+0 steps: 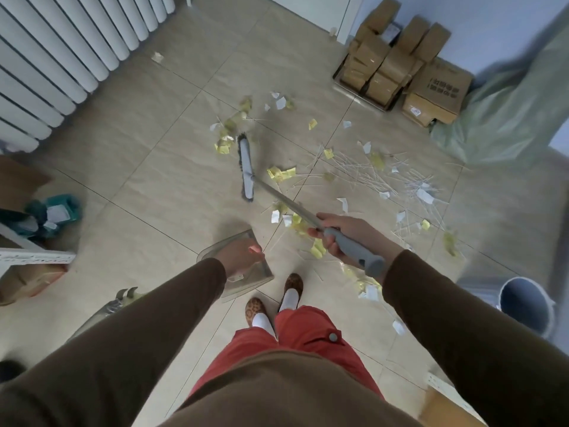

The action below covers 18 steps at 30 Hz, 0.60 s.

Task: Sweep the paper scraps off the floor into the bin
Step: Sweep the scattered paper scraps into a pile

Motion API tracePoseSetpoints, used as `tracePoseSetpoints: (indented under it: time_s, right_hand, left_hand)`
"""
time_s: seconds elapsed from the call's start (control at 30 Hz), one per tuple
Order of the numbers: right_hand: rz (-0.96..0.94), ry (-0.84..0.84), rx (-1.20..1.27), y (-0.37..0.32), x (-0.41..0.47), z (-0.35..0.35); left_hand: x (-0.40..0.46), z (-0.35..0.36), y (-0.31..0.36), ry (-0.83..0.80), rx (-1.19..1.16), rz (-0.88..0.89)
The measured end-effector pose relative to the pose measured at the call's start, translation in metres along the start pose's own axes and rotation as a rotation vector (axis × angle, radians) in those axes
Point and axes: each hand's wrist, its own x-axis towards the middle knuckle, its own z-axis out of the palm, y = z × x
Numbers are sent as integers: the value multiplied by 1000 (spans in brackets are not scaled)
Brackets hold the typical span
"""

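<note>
from the head view, looking down, the right hand (340, 234) is closed around the grey grip of the broom (277, 197), fingers wrapped under the handle and thumb on top. the broom head (245, 167) is on the tiled floor (147, 167), in front of the person, with its dark bristles turned to the left side. the left hand (243, 255) hangs over the clear dustpan (246, 272) and seems to hold its handle, but the fingers are turned away from the camera, so i cannot tell how tightly it grips.

the paper scraps (281, 173), yellow and white, are spread on the floor around the broom head and to the right of it, mixed with many thin white sticks (363, 167); some pieces lie close to the feet. the grey bin (523, 306) stands at the right, near the right sleeve, well apart from the main pile.

i judge the scraps as very light and soft, so they can fly up or slide under the bristles if the stroke is fast; short, low strokes toward the dustpan look safer. the sticks are stiff and may roll. the broom is best held at the rubber grip, as now, and the dustpan by its handle with the lip flat on the tile.
</note>
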Motion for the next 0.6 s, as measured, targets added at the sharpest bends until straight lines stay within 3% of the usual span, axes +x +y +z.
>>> tracePoseSetpoints:
  time_s: [0.2, 0.43, 0.6]
  right_hand:
    - [89, -87, 175, -14, 50, 20]
    - [131, 73, 82, -28, 41, -42]
    - [43, 171, -43, -45, 1, -84]
  left_hand:
    - [14, -7, 9, 7, -21, -24]
    - [37, -18, 27, 34, -7, -28]
    - [67, -26, 56, 56, 21, -62]
